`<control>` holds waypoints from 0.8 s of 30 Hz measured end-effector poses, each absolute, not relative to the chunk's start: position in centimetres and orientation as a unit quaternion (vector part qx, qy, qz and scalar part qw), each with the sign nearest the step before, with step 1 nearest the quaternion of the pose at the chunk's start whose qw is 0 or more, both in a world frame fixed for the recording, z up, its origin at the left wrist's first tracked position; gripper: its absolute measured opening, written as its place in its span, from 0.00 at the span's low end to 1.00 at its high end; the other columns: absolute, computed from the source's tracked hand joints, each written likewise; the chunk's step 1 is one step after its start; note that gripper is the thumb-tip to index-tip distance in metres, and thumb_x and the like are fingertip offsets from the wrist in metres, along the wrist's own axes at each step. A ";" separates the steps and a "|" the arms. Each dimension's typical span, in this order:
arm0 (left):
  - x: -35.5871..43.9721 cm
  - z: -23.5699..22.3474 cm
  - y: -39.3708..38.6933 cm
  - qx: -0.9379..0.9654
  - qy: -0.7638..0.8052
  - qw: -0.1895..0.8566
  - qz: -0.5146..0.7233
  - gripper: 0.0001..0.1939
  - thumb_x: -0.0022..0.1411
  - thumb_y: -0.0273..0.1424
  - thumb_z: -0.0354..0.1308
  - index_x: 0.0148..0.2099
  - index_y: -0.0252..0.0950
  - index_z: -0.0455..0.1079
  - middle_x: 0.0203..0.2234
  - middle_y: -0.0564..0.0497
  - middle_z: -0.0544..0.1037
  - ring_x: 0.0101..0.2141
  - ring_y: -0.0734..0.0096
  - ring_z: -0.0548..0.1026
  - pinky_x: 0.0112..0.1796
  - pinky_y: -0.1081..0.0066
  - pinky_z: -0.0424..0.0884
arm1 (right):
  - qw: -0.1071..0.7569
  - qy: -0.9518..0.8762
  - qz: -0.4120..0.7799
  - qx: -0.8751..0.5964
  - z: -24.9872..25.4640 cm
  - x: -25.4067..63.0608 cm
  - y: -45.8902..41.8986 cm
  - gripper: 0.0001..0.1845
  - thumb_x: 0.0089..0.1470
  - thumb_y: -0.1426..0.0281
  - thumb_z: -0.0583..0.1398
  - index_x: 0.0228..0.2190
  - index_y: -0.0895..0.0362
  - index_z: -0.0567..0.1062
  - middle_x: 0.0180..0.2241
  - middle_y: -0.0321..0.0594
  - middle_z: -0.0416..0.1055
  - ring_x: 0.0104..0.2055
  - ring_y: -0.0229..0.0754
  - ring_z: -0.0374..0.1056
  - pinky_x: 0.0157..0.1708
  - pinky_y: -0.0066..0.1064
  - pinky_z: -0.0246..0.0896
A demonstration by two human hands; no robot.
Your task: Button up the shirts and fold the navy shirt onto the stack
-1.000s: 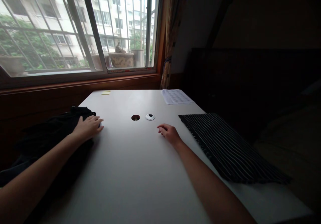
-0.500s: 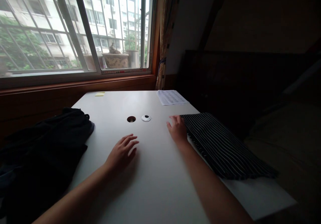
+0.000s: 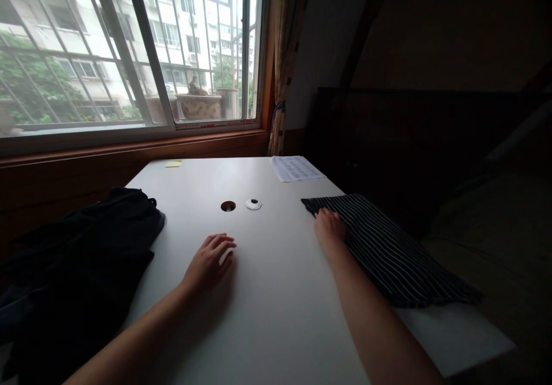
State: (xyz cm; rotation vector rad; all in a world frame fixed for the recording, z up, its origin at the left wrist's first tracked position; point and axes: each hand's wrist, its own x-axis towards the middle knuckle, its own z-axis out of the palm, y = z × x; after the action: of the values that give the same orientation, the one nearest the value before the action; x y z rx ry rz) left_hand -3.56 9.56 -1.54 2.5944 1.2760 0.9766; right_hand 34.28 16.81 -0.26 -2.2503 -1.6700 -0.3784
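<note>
A black cloth with thin white stripes (image 3: pixel 388 247), looking like a folded garment, lies flat along the right side of the white table (image 3: pixel 259 327). My right hand (image 3: pixel 331 228) is on its left edge, fingers bent and close together against the fabric; the fingertips are partly hidden. Over the middle of the table, my left hand (image 3: pixel 210 261) hovers with loosely curved, parted fingers and nothing in it. A heap of dark clothing (image 3: pixel 99 258) lies to the left of that hand.
Beyond my hands are a round hole (image 3: pixel 228 206) in the tabletop and a white round cover (image 3: pixel 253 204). Printed paper (image 3: pixel 296 168) lies at the far right corner, a yellow sticky note (image 3: pixel 173 163) at the far left. A barred window (image 3: pixel 202 46) is behind the table.
My right hand has moved right and slightly nearer, onto the striped cloth, and its fingers have drawn in. The cloth's far left corner now shows. My left hand has hardly moved.
</note>
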 end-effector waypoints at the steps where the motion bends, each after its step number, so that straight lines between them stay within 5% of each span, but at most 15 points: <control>1: -3.6 -1.5 9.6 0.850 0.416 0.046 0.320 0.11 0.66 0.27 0.53 0.48 0.42 0.72 0.49 0.47 0.78 0.54 0.57 0.71 0.52 0.51 0.74 | 0.157 -0.585 -0.132 -0.785 -0.2 34.3 16.8 0.15 0.65 0.72 0.52 0.39 0.61 0.78 0.45 0.57 0.75 0.47 0.54 0.69 0.41 0.39 0.62; 17: -3.6 -1.5 9.7 0.851 0.421 0.049 0.310 0.14 0.66 0.29 0.53 0.53 0.43 0.70 0.52 0.46 0.75 0.54 0.55 0.71 0.53 0.51 0.72 | 0.240 -0.687 -0.066 -0.683 1.9 27.4 15.6 0.14 0.67 0.71 0.51 0.43 0.60 0.76 0.42 0.56 0.78 0.42 0.51 0.75 0.41 0.36 0.63; 24: -3.4 -1.8 9.6 0.844 0.430 0.046 0.319 0.32 0.64 0.37 0.60 0.68 0.46 0.55 0.61 0.42 0.66 0.58 0.50 0.68 0.55 0.47 0.70 | 0.301 -0.783 0.050 -0.543 2.1 19.8 11.8 0.15 0.68 0.66 0.52 0.50 0.50 0.76 0.46 0.41 0.79 0.46 0.44 0.76 0.47 0.31 0.67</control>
State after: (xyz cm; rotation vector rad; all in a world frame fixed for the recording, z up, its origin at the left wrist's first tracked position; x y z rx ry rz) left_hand -3.36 9.59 -1.77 2.5745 1.3110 0.9742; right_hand 19.85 11.82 2.13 -1.4406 -2.0769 0.1324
